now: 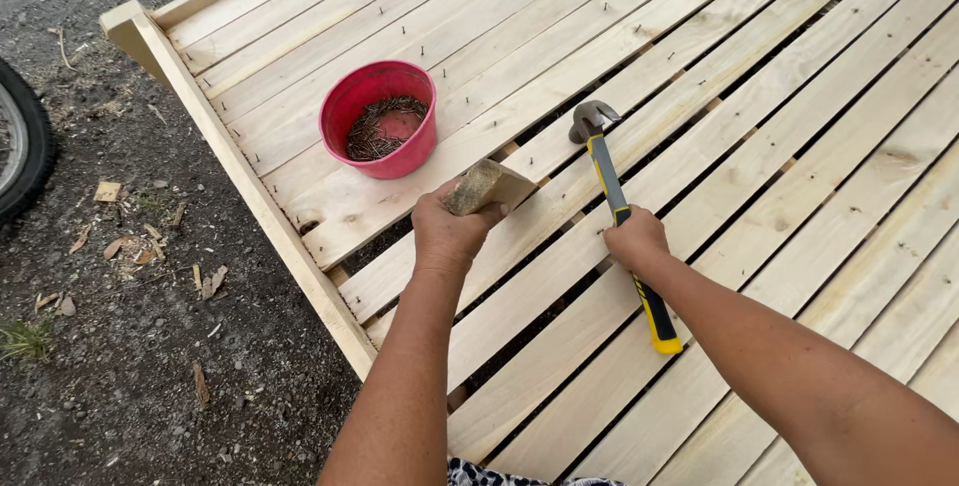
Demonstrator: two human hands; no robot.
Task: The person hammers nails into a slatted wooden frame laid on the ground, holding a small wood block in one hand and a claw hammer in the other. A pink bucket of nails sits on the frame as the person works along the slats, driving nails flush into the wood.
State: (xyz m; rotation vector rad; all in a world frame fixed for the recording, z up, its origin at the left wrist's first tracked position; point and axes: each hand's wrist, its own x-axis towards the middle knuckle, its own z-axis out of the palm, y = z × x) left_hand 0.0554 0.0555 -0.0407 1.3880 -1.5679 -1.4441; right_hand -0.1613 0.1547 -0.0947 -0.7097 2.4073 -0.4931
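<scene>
Head view: a person works over a frame [200, 111] of pale wooden slats set on dark gravel. The left hand [450, 231] is closed around a small wood block [484, 184], fingers curled tight and thumb across its lower end; the block stands tilted on a slat just below and right of the red bowl [380, 118]. The right hand [634, 239] is wrapped in a fist about the yellow-and-black handle of a hammer [609, 181], gripping about midway, with the handle's end sticking out behind the wrist. The hammer's steel head sits right of the bowl, over the gap between two slats, level with the block's top; whether it touches the wood is hard to tell from this angle.

The bowl (holding a heap of dark nails [378, 128]) rests on the slats near the frame's left rail. Rows of small nails stand proud of the boards above the bowl. Left of the bowl, beyond the rail, wood chips [110, 191] litter the gravel, and part of a tyre [25, 146] shows at the picture's edge.
</scene>
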